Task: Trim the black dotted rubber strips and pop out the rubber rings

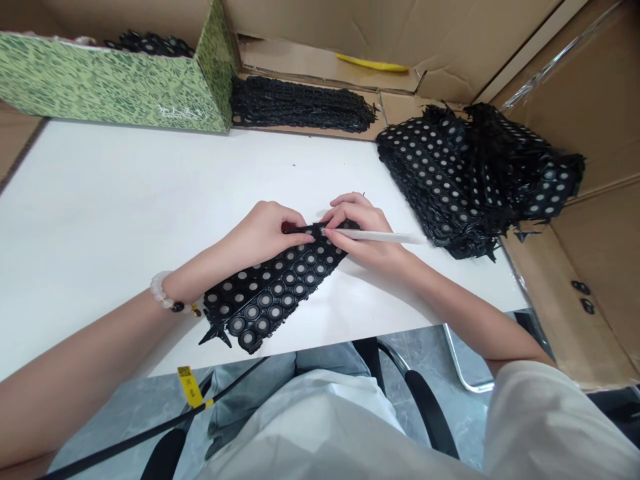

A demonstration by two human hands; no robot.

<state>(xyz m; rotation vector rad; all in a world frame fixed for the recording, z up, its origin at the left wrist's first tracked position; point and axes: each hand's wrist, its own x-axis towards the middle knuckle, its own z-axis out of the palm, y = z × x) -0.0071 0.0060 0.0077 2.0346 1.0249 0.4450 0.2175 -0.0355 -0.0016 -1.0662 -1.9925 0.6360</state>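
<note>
A green patterned cardboard box holds tangled black studded strips. A brown cardboard carton behind holds another black coil. A heaped black pile sits at the far right of the white tabletop. Mid-tabletop lies a black rubbery mesh sheet with round grey dots. The left hand grips its edge closed; the right hand pinches a slim white stick against it.

"What is the person wearing up top?"

"A loose off-white top with a wide sleeve."

"And lower down?"

"Grey-blue denim trousers, with a black cord carrying a yellow tag crossing them."

"Any jewellery?"

"A bracelet of pale round beads, with a dark bead and a small gold piece."
</note>
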